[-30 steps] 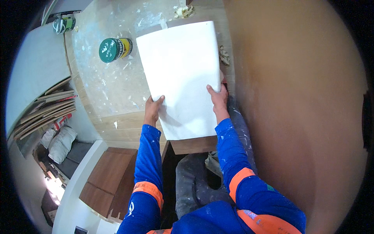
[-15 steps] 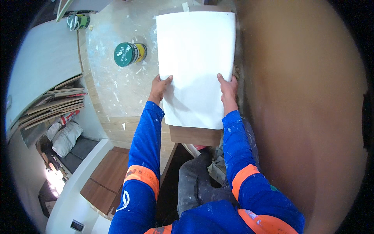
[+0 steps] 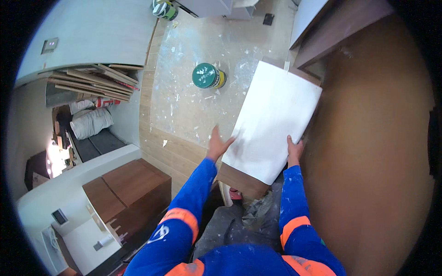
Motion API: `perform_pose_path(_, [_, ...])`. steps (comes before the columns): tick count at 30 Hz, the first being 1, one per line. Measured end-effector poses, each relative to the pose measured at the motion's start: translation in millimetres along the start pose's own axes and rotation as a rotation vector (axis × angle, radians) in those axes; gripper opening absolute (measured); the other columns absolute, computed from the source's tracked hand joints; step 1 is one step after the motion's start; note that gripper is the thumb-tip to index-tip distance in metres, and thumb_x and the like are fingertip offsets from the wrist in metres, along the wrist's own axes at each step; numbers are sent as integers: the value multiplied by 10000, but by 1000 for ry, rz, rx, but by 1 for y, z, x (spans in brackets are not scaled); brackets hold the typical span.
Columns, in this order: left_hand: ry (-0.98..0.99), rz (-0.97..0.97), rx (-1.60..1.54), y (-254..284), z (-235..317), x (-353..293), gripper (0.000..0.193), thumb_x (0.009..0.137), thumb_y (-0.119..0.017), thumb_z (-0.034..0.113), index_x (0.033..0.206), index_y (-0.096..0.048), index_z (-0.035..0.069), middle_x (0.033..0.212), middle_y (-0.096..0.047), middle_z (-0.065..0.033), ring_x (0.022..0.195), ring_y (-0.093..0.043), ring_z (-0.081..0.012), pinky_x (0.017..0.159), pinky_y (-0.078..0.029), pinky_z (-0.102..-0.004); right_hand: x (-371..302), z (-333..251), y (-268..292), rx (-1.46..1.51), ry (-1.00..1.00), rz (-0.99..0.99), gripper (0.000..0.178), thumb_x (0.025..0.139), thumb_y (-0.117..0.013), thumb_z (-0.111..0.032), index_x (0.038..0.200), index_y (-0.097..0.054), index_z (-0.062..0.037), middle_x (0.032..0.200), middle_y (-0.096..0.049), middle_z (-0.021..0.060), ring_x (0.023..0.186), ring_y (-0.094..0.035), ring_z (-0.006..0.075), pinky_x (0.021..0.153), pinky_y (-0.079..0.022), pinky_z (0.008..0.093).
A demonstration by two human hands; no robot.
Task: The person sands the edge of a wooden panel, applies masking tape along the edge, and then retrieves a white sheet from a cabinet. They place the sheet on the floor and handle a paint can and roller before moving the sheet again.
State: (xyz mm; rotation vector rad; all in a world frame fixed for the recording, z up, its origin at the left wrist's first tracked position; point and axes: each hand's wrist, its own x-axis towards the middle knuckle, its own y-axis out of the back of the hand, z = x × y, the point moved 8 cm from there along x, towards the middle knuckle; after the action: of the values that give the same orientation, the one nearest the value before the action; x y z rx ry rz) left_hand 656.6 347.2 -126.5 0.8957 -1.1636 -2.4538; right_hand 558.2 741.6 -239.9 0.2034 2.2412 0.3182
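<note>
A large white rectangular sheet [image 3: 276,115] lies tilted on a brown wooden board [image 3: 244,180], which shows past its near and far ends. My right hand [image 3: 295,151] holds the sheet's right edge near its lower corner, thumb on top and the other fingers mostly hidden at the side. Off the left edge, my left hand [image 3: 218,145] is open with thumb and fingers spread. Its thumb tip comes close to the sheet; whether it touches, I cannot tell. A small pale tab [image 3: 287,66] sticks out at the far end.
A green-lidded paint can [image 3: 205,76] stands on the paint-spotted floor [image 3: 179,101] to the left. Another can [image 3: 165,10] is farther back. Stacked boards [image 3: 92,82] and a white sack [image 3: 92,123] lie at left. A brown cabinet [image 3: 133,184] is lower left; a broad brown surface [image 3: 363,152] borders the right.
My left hand has let go of the sheet's left edge and opened. The right hand keeps its hold. The view has turned, so the sheet now appears slanted and farther right.
</note>
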Motion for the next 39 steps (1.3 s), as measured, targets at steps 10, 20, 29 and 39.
perform_pose_path(10, [821, -893, 756, 250, -166, -466, 687, 831, -739, 600, 1259, -720, 63, 1340, -690, -158, 1233, -673, -302, 1032, -518, -541, -138, -195, 123, -425, 421, 88, 997, 837, -839, -361, 1559, -309, 77, 1620, -318, 310, 1493, -332, 445, 1225, -306, 469])
perform_pose_path(20, [463, -1079, 475, 230, -237, -486, 540, 806, -712, 439, 1204, -763, 78, 1307, -710, -152, 1222, -673, -339, 1028, -536, -440, -539, -450, 288, -1114, 651, 866, 485, 910, -717, -190, 1345, -587, -20, 1298, -600, 225, 1187, -596, 407, 1005, -501, 477])
perform_pose_path(29, [414, -931, 284, 220, -271, -488, 512, 793, -673, 401, 1155, -771, 52, 1247, -723, -202, 1166, -694, -371, 982, -549, -467, -619, -420, 301, -1266, 1070, 645, 159, 960, -647, -169, 1001, -696, -23, 957, -675, 193, 908, -661, 383, 798, -535, 456])
perform_pose_path(39, [324, -865, 210, 231, -277, -489, 447, 857, -648, 363, 1113, -760, 15, 1119, -745, -236, 1038, -715, -418, 873, -570, -498, -603, -414, 302, -1345, 1083, 685, 194, 970, -656, -222, 929, -704, -39, 888, -658, 168, 838, -648, 365, 746, -528, 448])
